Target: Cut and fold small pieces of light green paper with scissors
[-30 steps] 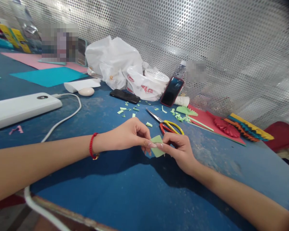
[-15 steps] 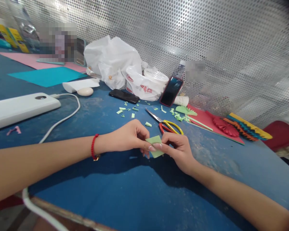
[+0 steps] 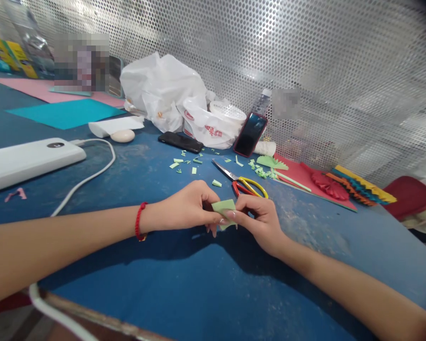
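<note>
A small piece of light green paper [image 3: 224,205] is pinched between both of my hands above the blue table [image 3: 184,284]. My left hand [image 3: 190,206], with a red bracelet at the wrist, grips its left side between thumb and fingers. On the right side, my right hand [image 3: 259,220] holds it the same way, the two thumbs nearly meeting on the paper. Part of the paper is covered by the fingers. Just beyond my right hand lie scissors [image 3: 239,180] with red and yellow handles, their blades pointing away to the left. Several green paper scraps [image 3: 194,170] are scattered behind my hands.
A white power bank [image 3: 31,161] with a cable [image 3: 88,179] lies at left. Behind are a black phone [image 3: 180,141], white plastic bags [image 3: 163,90] and a propped phone [image 3: 251,135]. Red paper [image 3: 305,182] and folded coloured strips [image 3: 364,185] lie right; blue paper [image 3: 66,113] lies back left.
The green paper has tilted in my fingers, and less of its lower part shows below the thumbs. The whole view has shifted slightly; the things on the table stay in place.
</note>
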A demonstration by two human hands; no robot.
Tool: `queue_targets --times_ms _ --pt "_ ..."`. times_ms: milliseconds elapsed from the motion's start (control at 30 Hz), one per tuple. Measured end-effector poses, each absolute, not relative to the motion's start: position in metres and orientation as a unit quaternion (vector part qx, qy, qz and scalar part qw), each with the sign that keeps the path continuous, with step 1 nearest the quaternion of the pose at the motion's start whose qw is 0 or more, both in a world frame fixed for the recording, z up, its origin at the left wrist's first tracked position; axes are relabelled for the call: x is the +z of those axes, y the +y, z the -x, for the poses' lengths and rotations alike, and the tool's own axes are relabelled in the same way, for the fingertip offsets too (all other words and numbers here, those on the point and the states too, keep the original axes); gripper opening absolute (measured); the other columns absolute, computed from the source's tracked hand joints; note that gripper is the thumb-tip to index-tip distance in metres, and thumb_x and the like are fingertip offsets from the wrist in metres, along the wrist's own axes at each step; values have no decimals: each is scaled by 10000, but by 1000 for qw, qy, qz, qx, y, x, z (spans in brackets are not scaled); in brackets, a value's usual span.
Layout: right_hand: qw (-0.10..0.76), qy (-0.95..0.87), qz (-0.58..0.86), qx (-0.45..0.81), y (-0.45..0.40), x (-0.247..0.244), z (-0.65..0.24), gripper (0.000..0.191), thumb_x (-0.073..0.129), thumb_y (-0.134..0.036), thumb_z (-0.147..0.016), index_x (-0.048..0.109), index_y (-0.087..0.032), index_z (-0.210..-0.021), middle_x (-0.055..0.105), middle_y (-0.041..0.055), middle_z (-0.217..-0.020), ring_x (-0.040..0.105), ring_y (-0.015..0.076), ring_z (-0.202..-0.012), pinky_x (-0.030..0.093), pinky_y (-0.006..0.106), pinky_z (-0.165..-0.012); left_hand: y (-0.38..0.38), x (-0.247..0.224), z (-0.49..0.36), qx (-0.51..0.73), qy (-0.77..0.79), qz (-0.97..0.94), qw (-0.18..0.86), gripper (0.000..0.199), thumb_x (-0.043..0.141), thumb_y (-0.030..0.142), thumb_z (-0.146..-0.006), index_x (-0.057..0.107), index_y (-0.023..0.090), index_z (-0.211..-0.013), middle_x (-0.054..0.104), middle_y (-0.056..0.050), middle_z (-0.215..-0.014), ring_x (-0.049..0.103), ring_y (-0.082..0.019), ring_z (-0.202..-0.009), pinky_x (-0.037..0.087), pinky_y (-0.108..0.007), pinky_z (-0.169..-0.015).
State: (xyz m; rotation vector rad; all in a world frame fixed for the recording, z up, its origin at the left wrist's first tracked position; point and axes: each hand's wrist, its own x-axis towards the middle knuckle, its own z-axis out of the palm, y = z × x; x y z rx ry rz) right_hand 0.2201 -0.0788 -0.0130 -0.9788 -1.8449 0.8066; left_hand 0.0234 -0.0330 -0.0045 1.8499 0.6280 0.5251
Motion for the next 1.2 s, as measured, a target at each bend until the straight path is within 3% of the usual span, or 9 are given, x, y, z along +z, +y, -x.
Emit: queue_targets --times_ms 233,467,800,1000,1200 --pt "450 -706 427 342 -79 -13 -219 332 720 -400 -805 620 -176 -581 548 -31 -513 426 83 -481 334 223 -466 -33 -6 -24 215 244 -786 526 205 745 324 -759 765 125 -716 746 -68 -653 684 -143 -584 500 -170 -534" --pt "458 -688 431 361 -77 -13 -219 296 727 -355 -801 628 -176 -588 535 -38 -501 424 75 -462 326 215 -454 -29 -6 -25 211 264 -743 578 194 753 296 -743 748 110 -688 736 -76 -622 690 -155 -557 534 -193 -527" --pt "463 -691 438 340 -78 -12 -219 284 722 -335 -803 629 -183 -582 526 -43 -479 419 77 -444 328 221 -443 -35 -7 -23 214 240 -793 518 199 679 300 -823 708 113 -763 732 -62 -677 697 -150 -622 525 -185 -566" --pt "473 -684 436 343 -76 -15 -219 242 732 -310 -788 629 -188 -606 537 -42 -495 415 74 -441 313 218 -431 -34 -7 -23 220 249 -776 536 199 628 265 -847 651 122 -710 664 -19 -621 648 -121 -539 503 -176 -515" --pt "504 -666 413 362 -75 -15 -219 143 759 -260 -757 660 -198 -676 529 -59 -513 407 69 -444 332 215 -438 -33 -8 -23 223 224 -788 529 171 618 291 -866 683 136 -833 682 -24 -732 653 -131 -663 527 -206 -644"
